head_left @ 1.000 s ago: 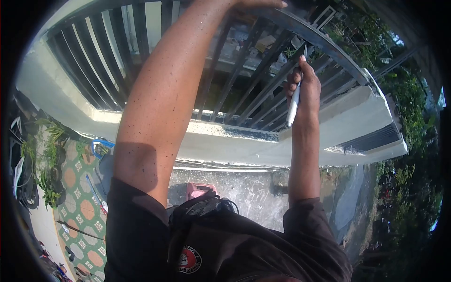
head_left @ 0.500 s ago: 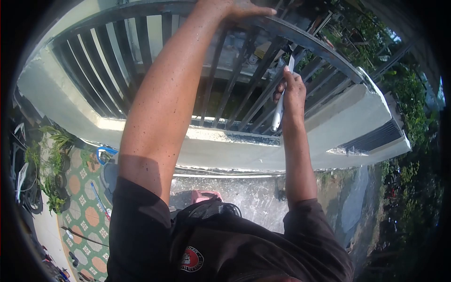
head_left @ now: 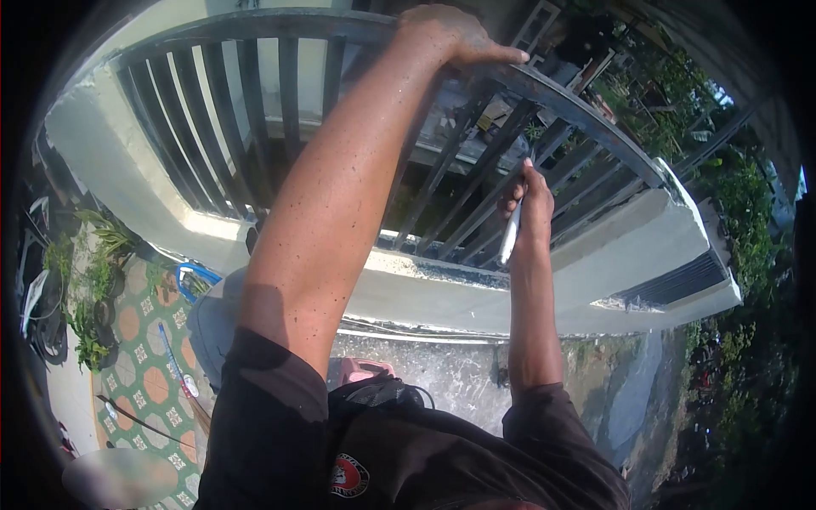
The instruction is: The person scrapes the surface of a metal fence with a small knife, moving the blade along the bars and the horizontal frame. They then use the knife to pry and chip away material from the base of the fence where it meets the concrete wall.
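From here I see my left arm slant up to my left hand at twelve o'clock, wrist bent, thumb stretched toward three. My right forearm rises to my right hand at two, fingers curled closed, thumb pointing toward twelve.

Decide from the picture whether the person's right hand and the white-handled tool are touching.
Touching. The head view shows the right hand closed around the white-handled tool, its lower end jutting below the fingers.
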`<state>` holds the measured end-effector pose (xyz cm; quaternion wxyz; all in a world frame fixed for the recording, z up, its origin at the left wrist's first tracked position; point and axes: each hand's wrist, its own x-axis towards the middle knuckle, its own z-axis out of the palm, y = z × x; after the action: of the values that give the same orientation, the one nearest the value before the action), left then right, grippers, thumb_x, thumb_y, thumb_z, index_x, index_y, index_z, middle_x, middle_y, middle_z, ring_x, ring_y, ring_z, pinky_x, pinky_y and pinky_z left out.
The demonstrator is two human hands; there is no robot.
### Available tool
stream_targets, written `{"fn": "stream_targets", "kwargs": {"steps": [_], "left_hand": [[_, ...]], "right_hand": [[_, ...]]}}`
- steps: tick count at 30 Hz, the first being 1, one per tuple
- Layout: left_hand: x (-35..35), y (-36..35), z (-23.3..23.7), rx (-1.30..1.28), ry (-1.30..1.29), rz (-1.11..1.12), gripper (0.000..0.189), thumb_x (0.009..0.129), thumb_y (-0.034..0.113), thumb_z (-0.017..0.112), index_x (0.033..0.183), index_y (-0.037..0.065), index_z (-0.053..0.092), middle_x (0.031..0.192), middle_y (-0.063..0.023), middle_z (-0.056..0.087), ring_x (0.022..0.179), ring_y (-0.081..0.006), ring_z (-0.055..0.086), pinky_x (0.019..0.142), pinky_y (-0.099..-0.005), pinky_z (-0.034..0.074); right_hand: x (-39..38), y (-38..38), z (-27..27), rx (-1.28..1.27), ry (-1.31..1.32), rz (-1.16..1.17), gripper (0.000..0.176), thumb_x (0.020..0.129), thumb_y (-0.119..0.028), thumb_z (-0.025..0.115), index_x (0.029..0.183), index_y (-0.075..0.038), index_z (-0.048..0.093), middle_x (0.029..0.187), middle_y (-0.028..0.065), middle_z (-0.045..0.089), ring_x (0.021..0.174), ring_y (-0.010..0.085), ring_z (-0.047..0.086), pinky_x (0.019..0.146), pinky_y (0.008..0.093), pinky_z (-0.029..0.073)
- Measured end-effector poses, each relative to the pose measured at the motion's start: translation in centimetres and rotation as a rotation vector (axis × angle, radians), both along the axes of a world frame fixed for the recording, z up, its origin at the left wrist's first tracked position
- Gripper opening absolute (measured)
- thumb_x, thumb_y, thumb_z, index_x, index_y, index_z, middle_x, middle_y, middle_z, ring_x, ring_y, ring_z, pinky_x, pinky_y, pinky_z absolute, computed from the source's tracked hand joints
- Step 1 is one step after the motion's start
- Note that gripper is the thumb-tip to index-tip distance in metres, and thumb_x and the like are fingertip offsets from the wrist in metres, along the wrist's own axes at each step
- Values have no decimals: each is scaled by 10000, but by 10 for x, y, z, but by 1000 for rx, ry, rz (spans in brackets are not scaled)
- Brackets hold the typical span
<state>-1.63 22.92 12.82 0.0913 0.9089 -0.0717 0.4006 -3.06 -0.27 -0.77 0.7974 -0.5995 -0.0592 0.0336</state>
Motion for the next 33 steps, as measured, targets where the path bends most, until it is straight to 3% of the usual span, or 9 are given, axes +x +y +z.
{"fn": "stream_targets", "kwargs": {"steps": [4, 9, 14, 18, 19, 22, 25, 30, 33], "left_hand": [[-27, -10, 22, -46, 393, 62, 666, 818, 740, 491, 1027, 161, 747, 1015, -84, 719, 1017, -250, 663, 931, -373, 483], [-31, -10, 19, -81, 268, 57, 664, 808, 747, 498, 960, 155, 760, 968, -92, 721, 970, -252, 676, 890, -379, 503], [-26, -12, 18, -106, 290, 90, 690, 792, 765, 497, 942, 146, 762, 978, -107, 718, 978, -267, 673, 888, -390, 505], [-5, -22, 6, -101, 299, 254, 632, 741, 747, 605, 995, 190, 763, 977, -55, 729, 1009, -223, 668, 864, -420, 511], [-4, -17, 11, -93, 412, 229, 905, 624, 939, 443, 1054, 204, 750, 1071, -80, 714, 1112, -256, 640, 957, -479, 455], [-4, -19, 10, -61, 364, 298, 847, 655, 906, 474, 1056, 213, 749, 1031, -81, 722, 1067, -255, 659, 935, -462, 469], [-22, -16, 15, -103, 344, 178, 763, 729, 834, 483, 1001, 175, 753, 995, -90, 722, 1015, -249, 668, 907, -421, 489], [-25, -7, 16, -105, 282, -29, 673, 788, 768, 496, 1054, 200, 742, 1078, -83, 705, 1068, -255, 640, 957, -383, 467], [-27, -12, 21, -77, 342, 99, 654, 794, 773, 478, 1108, 254, 722, 1130, -78, 690, 1114, -254, 620, 988, -382, 452]], "right_hand": [[-8, -5, 45, 38, -76, 51, 244, 968, -277, 572, 795, -138, 471, 565, -53, 415, 456, 53, 426, 393, 201, 338], [0, 2, 6, 21, 113, 12, 223, 971, -256, 571, 803, -133, 489, 565, -52, 428, 448, 58, 422, 386, 204, 334], [-2, -11, 56, 163, -16, 161, 254, 990, -235, 536, 767, -135, 469, 556, -65, 411, 435, 43, 383, 368, 206, 317], [35, -15, -17, 304, 211, 240, 202, 968, -267, 575, 897, -100, 484, 566, -36, 437, 432, 80, 443, 378, 223, 361], [18, -6, -13, 123, 148, 100, 209, 966, -275, 578, 915, -95, 485, 576, -33, 442, 436, 84, 448, 385, 228, 370], [-14, 6, 33, -62, -53, -69, 222, 958, -271, 588, 841, -128, 464, 578, -53, 433, 441, 62, 420, 387, 215, 338], [-5, -14, 58, 252, 17, 168, 176, 988, -213, 537, 844, -126, 486, 550, -49, 439, 425, 52, 408, 358, 207, 334], [-6, -17, 7, 100, 136, 121, 179, 964, -211, 577, 849, -117, 475, 592, -33, 462, 471, 68, 457, 403, 210, 376], [-10, -14, -13, -23, 106, 119, 142, 959, -161, 535, 918, -77, 427, 698, 23, 511, 529, 114, 502, 436, 217, 411]]}}
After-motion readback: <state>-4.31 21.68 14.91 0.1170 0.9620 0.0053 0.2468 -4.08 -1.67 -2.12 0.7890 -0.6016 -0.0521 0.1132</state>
